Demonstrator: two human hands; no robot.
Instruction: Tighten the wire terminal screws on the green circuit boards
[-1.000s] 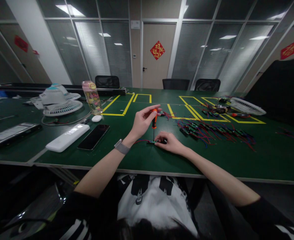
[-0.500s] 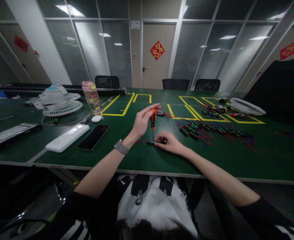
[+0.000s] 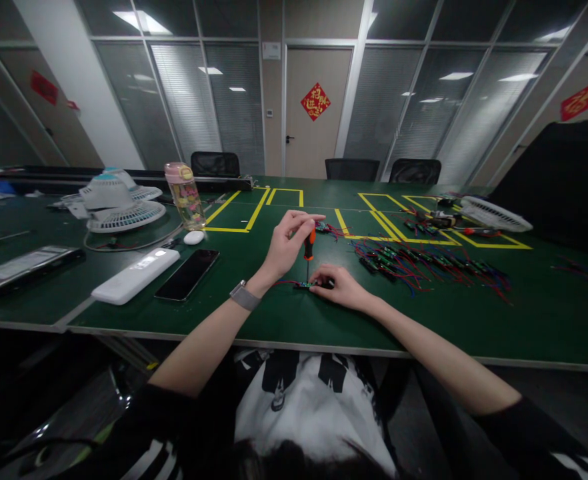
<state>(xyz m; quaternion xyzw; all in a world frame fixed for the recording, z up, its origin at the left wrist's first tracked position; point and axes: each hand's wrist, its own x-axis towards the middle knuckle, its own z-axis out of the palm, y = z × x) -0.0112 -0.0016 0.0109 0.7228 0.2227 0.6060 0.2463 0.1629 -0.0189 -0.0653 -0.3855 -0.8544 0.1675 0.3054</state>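
Observation:
My left hand (image 3: 285,243) is closed around the orange-and-black handle of a small screwdriver (image 3: 309,248), held upright with its tip down on a small green circuit board (image 3: 303,285) on the green table (image 3: 284,320). My right hand (image 3: 338,285) lies on the table just right of the board, fingers pinched on its edge to pin it down. Thin red and blue wires run from the board to the left. A grey watch sits on my left wrist.
A row of several more wired green boards (image 3: 424,261) lies to the right. To the left lie a black phone (image 3: 187,274), a white power bank (image 3: 135,275), a white mouse (image 3: 193,237), a pink-capped bottle (image 3: 185,195) and white fans (image 3: 119,203). Another fan (image 3: 494,213) lies at the far right.
My left fingers have shifted round the screwdriver handle, curling over its top. The right hand and the board stay in place.

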